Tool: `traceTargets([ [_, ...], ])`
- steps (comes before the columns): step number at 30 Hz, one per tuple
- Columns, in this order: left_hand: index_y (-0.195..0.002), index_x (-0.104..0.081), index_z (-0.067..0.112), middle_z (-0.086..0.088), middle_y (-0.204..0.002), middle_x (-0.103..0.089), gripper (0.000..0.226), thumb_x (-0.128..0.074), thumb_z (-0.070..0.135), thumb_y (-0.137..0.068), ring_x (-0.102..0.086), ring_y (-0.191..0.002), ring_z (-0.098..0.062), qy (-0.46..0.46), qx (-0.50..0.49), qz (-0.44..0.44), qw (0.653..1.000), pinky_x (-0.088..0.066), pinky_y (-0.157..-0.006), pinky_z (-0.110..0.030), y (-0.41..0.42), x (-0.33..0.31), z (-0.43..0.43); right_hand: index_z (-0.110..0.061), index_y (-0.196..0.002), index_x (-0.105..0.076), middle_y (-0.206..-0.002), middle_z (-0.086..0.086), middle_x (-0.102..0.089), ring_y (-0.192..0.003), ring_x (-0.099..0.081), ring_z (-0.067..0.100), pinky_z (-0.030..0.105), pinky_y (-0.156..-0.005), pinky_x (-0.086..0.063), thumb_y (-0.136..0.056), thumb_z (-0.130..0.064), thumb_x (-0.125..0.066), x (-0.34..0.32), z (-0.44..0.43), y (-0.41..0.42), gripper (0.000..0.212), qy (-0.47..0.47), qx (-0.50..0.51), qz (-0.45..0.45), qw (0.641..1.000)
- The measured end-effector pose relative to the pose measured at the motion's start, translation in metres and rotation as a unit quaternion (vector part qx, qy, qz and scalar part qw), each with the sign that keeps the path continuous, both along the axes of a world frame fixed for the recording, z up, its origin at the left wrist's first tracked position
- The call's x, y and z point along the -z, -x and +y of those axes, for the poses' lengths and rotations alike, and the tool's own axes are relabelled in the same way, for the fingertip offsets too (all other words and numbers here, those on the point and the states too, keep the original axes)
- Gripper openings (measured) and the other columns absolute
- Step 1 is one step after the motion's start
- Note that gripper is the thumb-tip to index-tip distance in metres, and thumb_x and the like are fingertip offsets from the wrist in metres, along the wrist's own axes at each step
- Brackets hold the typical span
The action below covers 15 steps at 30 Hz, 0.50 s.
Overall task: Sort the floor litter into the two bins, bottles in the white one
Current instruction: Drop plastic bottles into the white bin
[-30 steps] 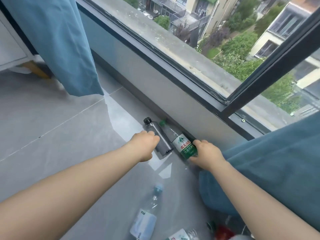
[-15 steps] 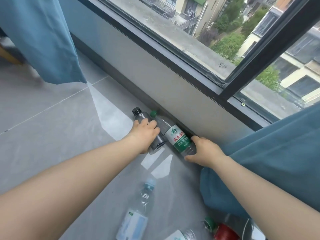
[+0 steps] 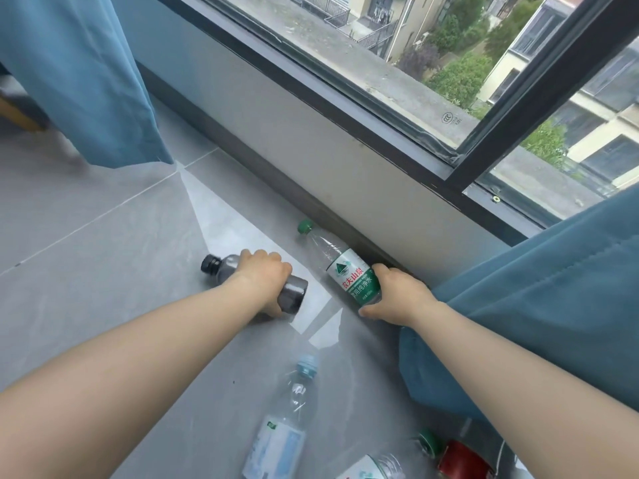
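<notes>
My left hand (image 3: 260, 281) grips a dark grey bottle (image 3: 294, 293) with a black cap, held just off the grey floor and turned away from the wall. My right hand (image 3: 397, 295) grips the lower end of a clear bottle with a green cap and a green label (image 3: 345, 267), which lies along the dark skirting under the window. A clear bottle with a pale blue cap (image 3: 283, 423) lies nearer me on the floor. Neither bin is in view.
At the bottom edge lie another clear bottle (image 3: 373, 468) and a red-labelled bottle with a green cap (image 3: 460, 461). Blue curtains hang at the right (image 3: 536, 323) and the upper left (image 3: 76, 77). The window wall (image 3: 311, 143) runs across behind the bottles.
My left hand has closed round the dark bottle and drawn it away from the green-labelled bottle. My right hand stays on the green-labelled bottle. The camera has come closer.
</notes>
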<state>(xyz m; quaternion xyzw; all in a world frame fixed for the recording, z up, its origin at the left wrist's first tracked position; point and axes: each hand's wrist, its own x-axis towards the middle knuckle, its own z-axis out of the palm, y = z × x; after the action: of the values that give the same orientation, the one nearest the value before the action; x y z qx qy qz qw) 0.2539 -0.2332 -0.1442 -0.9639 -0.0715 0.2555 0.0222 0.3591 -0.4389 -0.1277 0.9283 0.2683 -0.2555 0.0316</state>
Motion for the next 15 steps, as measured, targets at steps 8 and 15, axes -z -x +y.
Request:
traceTargets([
  [8,-0.124,-0.042,0.016,-0.007,-0.121,-0.048,0.056,-0.067,0.032,-0.077,-0.048,-0.114,-0.029,0.018,-0.022,0.024,0.999,-0.041,-0.086,-0.037,0.013,0.007,0.007,-0.017,-0.128,-0.037,-0.114,0.006,-0.055,-0.104,-0.057,0.026,0.034,-0.080,-0.048,-0.071,-0.042,-0.071,0.006,0.013,0.003,0.072,0.000,0.011,-0.002,1.000],
  [15,-0.117,-0.038,0.014,-0.007,-0.114,-0.051,0.052,-0.067,0.022,-0.075,-0.052,-0.105,-0.028,0.026,-0.026,0.011,0.999,-0.038,-0.073,-0.032,0.017,0.012,0.011,-0.015,-0.132,-0.031,-0.112,0.007,-0.057,-0.098,-0.060,0.026,0.034,-0.076,-0.049,-0.070,-0.041,-0.073,0.015,0.018,0.005,0.079,0.007,0.030,0.014,0.999],
])
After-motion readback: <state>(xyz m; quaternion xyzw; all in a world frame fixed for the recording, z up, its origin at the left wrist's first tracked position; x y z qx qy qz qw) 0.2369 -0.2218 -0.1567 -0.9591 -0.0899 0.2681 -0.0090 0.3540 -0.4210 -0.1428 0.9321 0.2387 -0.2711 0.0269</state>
